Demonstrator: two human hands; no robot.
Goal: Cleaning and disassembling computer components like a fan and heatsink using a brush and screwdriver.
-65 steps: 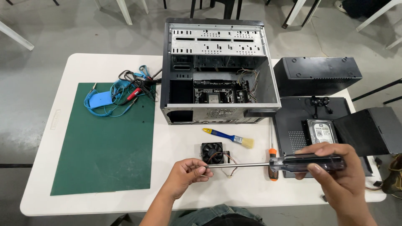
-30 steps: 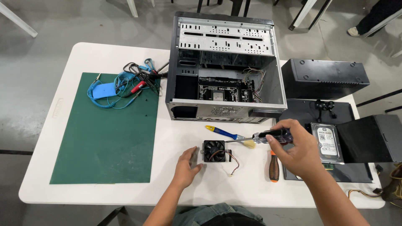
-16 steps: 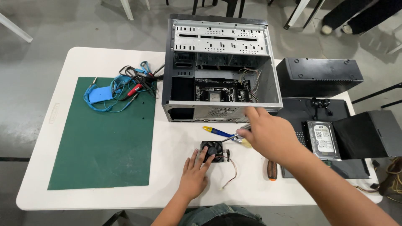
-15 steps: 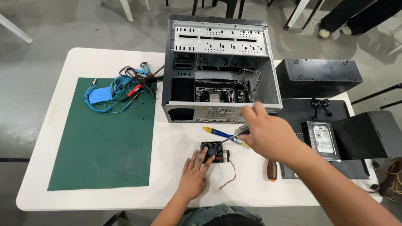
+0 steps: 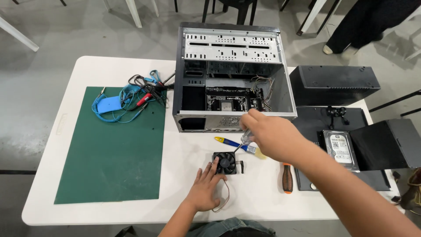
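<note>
Black fan [image 5: 226,163] steadied by left hand [image 5: 205,189], right hand [image 5: 274,137] grip pinching screwdriver [image 5: 244,139]

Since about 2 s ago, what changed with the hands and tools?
The right hand let go of the long orange-handled screwdriver, which now lies on the table, and took up a small clear-handled screwdriver, its tip down at the fan. The left hand left the long shaft and now steadies the fan. Computer case, brush, green mat and hard drive are unchanged.
</note>
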